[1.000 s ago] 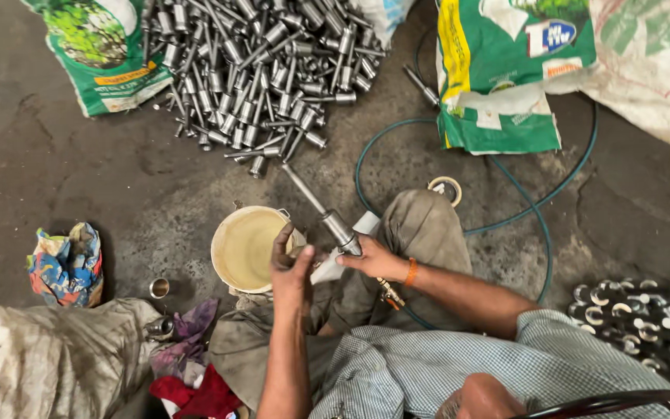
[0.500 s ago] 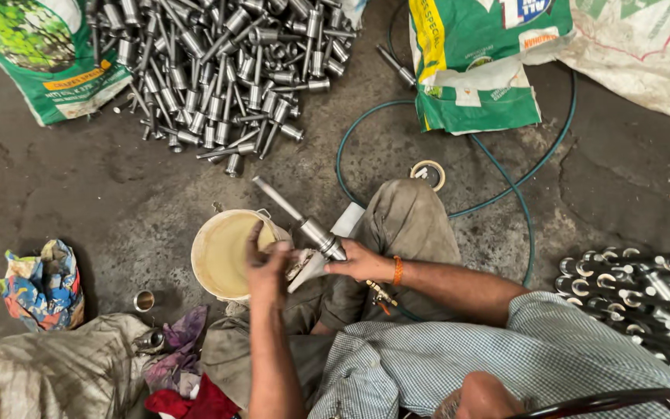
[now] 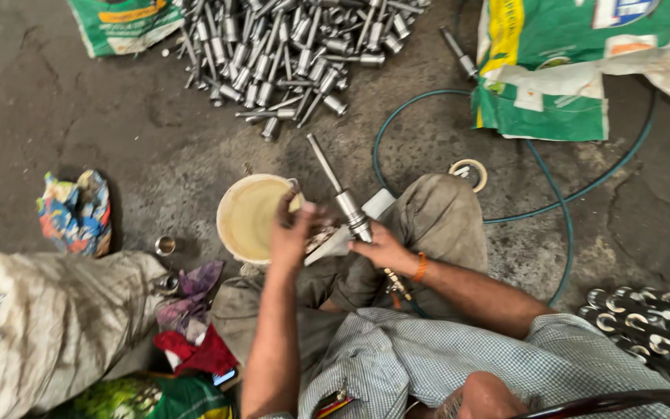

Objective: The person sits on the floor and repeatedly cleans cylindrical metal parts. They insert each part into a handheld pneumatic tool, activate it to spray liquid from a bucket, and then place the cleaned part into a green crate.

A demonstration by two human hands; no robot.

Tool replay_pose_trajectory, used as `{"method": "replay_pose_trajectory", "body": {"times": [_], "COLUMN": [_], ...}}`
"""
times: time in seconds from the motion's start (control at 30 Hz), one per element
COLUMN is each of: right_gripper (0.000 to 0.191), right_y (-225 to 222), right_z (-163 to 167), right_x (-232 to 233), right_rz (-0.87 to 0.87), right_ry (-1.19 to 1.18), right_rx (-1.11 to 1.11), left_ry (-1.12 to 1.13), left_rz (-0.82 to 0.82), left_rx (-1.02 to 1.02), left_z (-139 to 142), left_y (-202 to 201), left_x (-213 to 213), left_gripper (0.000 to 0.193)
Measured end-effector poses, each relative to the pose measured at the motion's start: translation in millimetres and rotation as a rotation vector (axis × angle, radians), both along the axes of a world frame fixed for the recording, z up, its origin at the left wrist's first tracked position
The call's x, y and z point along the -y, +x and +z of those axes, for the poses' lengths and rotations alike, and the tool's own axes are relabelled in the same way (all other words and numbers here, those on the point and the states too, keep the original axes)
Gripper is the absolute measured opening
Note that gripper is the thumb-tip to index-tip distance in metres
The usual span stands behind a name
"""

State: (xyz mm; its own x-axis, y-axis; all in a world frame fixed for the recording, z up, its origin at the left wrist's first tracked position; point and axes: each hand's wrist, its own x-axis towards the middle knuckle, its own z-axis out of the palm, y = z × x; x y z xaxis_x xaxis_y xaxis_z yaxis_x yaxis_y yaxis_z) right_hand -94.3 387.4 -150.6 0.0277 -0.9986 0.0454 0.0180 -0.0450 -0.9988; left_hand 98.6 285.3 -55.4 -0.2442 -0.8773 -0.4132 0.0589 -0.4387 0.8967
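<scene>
Rod [image 3: 340, 194] gripped by right hand [image 3: 381, 248]; left hand [image 3: 292, 233] beside, over tub [image 3: 250, 217].

A green woven sack [image 3: 126, 23] with a yellow-and-white printed panel lies flat on the floor at the top left, its lower edge touching the heap of metal parts. At the top right lies a larger green sack [image 3: 560, 70] with a yellow stripe down its left side, a blue-and-white patch near the top and a white folded flap across its lower part. A green and yellow printed bag [image 3: 129, 397] shows at the bottom left edge, partly hidden under cloth.
</scene>
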Motion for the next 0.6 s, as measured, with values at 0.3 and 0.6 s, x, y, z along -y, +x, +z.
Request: {"method": "replay_pose_trajectory", "body": {"times": [0.3,0.6], "right_gripper": [0.038,0.028], "right_y": [-4,-13], "right_z": [13,2], "right_x": [-6,2], "right_rz": [0.160,0.195], "right_ry": [0.125,0.062], "right_rx": [0.108,0.043], "left_ry": [-0.163,-0.428], "left_rz": [-0.229,-0.515], "left_rx": [-0.264,-0.207], "left_z": [26,56], "left_y": [-10,-18], "left_x": [45,72], "left_gripper": [0.036,0.025]}}
